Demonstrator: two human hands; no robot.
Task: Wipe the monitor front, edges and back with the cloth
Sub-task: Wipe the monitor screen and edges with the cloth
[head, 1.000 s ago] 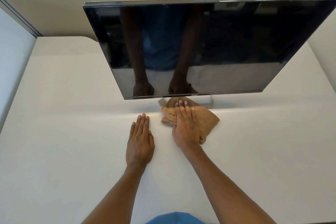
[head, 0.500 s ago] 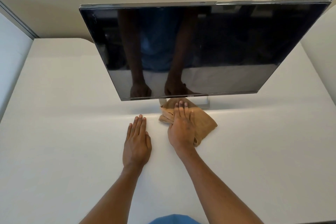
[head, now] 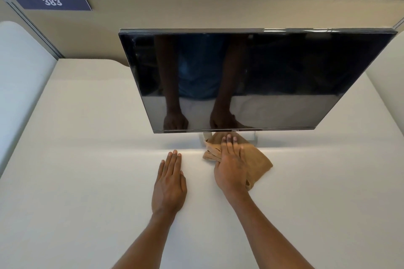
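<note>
Monitor [head: 251, 76] is being kept upright at the back of the white desk [head: 87, 181], screen dark, both forearms being reflected in it. Tan cloth [head: 260, 161] is being pressed flat onto the desk by the right hand [head: 231, 166], fingers straight and together, nothing visibly being pinched. Cloth is lying crumpled just below the monitor's bottom edge, far corner reaching the stand base [head: 254, 137]. Left hand [head: 169, 181] is being rested palm-down on bare desk just beside the cloth, fingers straight, nothing being held. Beige partition [head: 175, 13] with a "383" label [head: 51, 1] is being seen behind.
</note>
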